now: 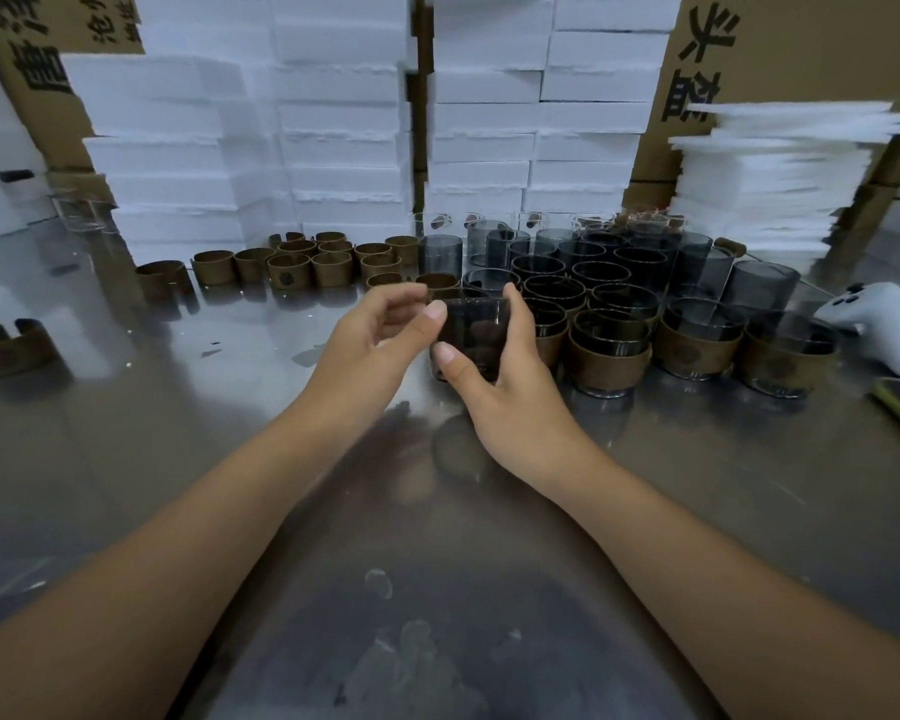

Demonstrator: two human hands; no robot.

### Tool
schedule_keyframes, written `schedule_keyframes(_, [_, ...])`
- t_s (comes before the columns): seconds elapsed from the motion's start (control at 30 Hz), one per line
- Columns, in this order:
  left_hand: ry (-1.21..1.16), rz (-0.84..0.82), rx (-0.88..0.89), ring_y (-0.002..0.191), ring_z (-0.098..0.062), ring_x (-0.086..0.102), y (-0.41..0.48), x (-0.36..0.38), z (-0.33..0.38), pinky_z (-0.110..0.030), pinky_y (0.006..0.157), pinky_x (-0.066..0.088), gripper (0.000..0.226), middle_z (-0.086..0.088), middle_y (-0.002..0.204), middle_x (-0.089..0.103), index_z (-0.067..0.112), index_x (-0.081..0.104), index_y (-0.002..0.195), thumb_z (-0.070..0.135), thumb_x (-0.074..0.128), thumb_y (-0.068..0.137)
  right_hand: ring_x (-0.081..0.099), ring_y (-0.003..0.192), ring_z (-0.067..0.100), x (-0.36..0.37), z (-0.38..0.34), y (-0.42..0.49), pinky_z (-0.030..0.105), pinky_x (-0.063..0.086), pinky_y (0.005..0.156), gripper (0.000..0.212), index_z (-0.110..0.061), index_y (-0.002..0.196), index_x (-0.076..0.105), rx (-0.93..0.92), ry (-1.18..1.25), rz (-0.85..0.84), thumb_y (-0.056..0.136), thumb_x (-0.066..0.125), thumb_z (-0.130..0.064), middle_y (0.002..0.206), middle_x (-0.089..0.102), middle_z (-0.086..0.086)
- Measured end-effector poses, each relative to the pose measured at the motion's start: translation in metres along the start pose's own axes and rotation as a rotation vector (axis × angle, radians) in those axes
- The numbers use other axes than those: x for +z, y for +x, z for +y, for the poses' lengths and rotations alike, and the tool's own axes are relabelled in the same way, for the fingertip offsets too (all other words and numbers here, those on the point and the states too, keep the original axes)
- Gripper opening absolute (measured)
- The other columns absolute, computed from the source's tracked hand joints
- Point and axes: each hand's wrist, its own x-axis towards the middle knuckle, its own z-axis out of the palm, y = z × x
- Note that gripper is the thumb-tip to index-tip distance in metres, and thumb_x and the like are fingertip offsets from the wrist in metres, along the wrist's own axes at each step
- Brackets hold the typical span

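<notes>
Inspection found the right hand [510, 402] closed round a smoked glass [474, 335], thumb on the near wall and fingers wrapped round the far side. The glass was held just above the steel table [230, 459], at mid-scene. The left hand [370, 340] stood just left of it, with the thumb tip touching the upper left edge of the glass and the fingers curled above. Whether that hand pinched the rim could not be determined.

Immediately right of the held glass, and close against the right hand, stood sleeved glasses [609, 350] in tight rows. Bare dark glasses [593, 252] were packed behind them. Loose brown sleeves [302, 262] were grouped to the far left of the hands, one of them directly behind the left fingers. A lone sleeve [11, 348] lay at the left edge.

White foam boxes [333, 122] were stacked along the far side, between cardboard cartons [780, 54]. A pile of foam sheets [765, 179] stood far right, with a white controller [874, 324] below it on the table.
</notes>
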Motion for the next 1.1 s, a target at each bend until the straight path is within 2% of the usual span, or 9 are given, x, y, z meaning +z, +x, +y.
schedule_keyframes(0.07, [0.069,0.028,0.105,0.097,0.014,0.055,-0.001,-0.001,0.001,-0.007,0.085,0.043,0.030,0.013,0.110,0.061,0.022,0.055,0.123,0.025,0.056,0.093,0.022,0.142,0.010,-0.001,0.000,0.000,0.039,0.024,0.117,0.085,-0.023,0.152,-0.004,0.000,0.013,0.006,0.093,0.057,-0.034,0.155,0.025,-0.004])
schedule_keyframes(0.2, [0.203,0.023,0.304,0.113,0.003,0.053,-0.005,-0.002,0.006,-0.009,0.094,0.039,0.030,0.009,0.119,0.060,0.026,0.054,0.123,0.021,0.057,0.094,0.025,0.141,0.009,-0.001,-0.001,0.000,0.038,0.025,0.117,0.084,-0.022,0.152,-0.001,-0.003,0.030,0.011,0.093,0.058,-0.032,0.153,0.028,-0.004])
schedule_keyframes(0.37, [0.392,-0.003,0.483,0.110,-0.001,0.050,-0.011,0.002,0.009,-0.009,0.094,0.035,0.031,0.024,0.110,0.053,0.025,0.057,0.118,0.021,0.055,0.087,0.039,0.131,0.010,-0.002,0.001,0.002,0.029,0.035,0.109,0.074,-0.027,0.149,0.009,0.002,0.058,0.027,0.094,0.058,-0.024,0.140,0.042,-0.004])
schedule_keyframes(0.47, [0.420,0.012,0.483,0.111,0.000,0.048,-0.010,0.002,0.009,-0.007,0.095,0.033,0.032,0.028,0.110,0.050,0.020,0.060,0.119,0.021,0.055,0.087,0.045,0.123,0.008,-0.002,0.001,0.003,0.014,0.039,0.096,0.059,-0.043,0.135,0.021,-0.003,0.051,0.059,0.094,0.058,-0.021,0.126,0.047,-0.010])
schedule_keyframes(0.6, [0.420,0.009,0.450,0.109,0.009,0.047,-0.009,0.001,0.007,-0.003,0.094,0.030,0.036,0.026,0.111,0.051,0.019,0.056,0.124,0.024,0.053,0.088,0.036,0.134,0.011,-0.002,-0.003,0.001,0.031,0.032,0.111,0.078,-0.021,0.152,0.006,-0.019,0.047,0.065,0.093,0.058,-0.026,0.145,0.038,-0.002])
schedule_keyframes(0.8, [0.406,-0.014,0.378,0.116,0.000,0.048,-0.007,-0.001,0.003,-0.004,0.096,0.030,0.042,0.013,0.119,0.056,0.021,0.049,0.131,0.031,0.047,0.090,0.027,0.139,0.008,-0.003,-0.006,-0.001,0.029,0.026,0.115,0.081,-0.019,0.152,0.005,-0.037,0.031,0.092,0.092,0.058,-0.032,0.152,0.028,-0.004])
schedule_keyframes(0.93, [0.375,-0.078,0.288,0.117,0.014,0.043,-0.004,-0.003,0.000,0.001,0.094,0.028,0.049,0.018,0.127,0.054,0.026,0.043,0.138,0.042,0.038,0.092,0.033,0.136,0.008,-0.003,-0.006,-0.001,0.032,0.030,0.114,0.081,-0.019,0.152,0.009,-0.051,0.038,0.092,0.091,0.061,-0.029,0.145,0.034,-0.008])
schedule_keyframes(1.03, [0.311,-0.108,0.255,0.113,0.022,0.041,-0.002,-0.004,-0.004,0.002,0.090,0.029,0.053,0.016,0.133,0.053,0.026,0.043,0.139,0.047,0.034,0.091,0.038,0.131,0.004,-0.003,-0.005,-0.002,0.024,0.033,0.110,0.084,-0.020,0.151,0.012,-0.053,0.035,0.080,0.088,0.067,-0.024,0.138,0.040,-0.013])
schedule_keyframes(1.1, [0.295,-0.127,0.246,0.114,0.023,0.041,-0.001,-0.005,-0.005,0.004,0.085,0.030,0.055,0.015,0.135,0.052,0.026,0.042,0.140,0.049,0.032,0.091,0.037,0.127,-0.002,-0.003,-0.004,-0.002,0.011,0.031,0.103,0.088,-0.020,0.152,0.012,-0.041,0.023,0.049,0.085,0.070,-0.026,0.135,0.039,-0.017])
